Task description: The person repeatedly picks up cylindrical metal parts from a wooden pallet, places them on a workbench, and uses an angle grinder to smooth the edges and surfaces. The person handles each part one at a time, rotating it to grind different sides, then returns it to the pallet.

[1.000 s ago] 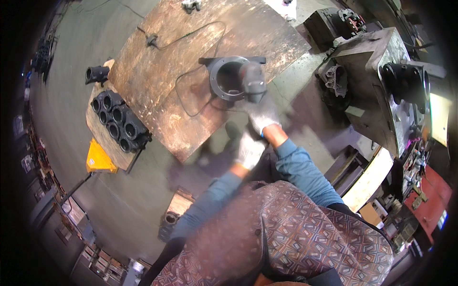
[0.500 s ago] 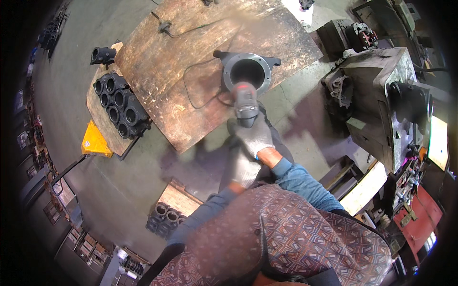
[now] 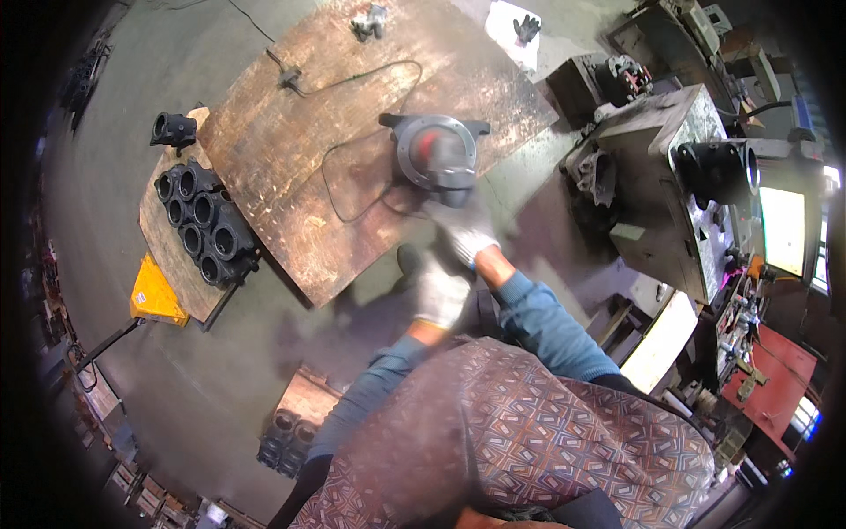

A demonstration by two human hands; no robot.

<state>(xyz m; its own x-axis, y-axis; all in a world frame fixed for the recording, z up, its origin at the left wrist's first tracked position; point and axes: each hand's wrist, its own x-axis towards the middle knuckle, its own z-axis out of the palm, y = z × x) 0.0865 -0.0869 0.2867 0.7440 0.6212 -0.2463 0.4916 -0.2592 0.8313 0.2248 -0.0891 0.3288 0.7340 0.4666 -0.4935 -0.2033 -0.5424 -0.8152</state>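
A grey-and-red power tool, smeared by motion, lies over the mouth of a flanged metal casting. My gloved right hand is closed around the near end of this tool. The casting has a round bore, a bright machined ring with bolt holes and two dark side lugs. It rests on the near right part of a worn wooden table. My left hand, also gloved, is close below the right, nearer my body. Its fingers are blurred, and I cannot tell whether they grip anything.
A thin black cable loops across the table to a connector. Dark cylindrical castings stand on a pallet at left, beside a yellow pallet jack. A metal machine bench bears another casting at right. Gloves lie at the table's far edge.
My right hand and the tool have moved up relative to the casting, so the tool now covers more of its bore. My hands are farther apart. The whole view has shifted.
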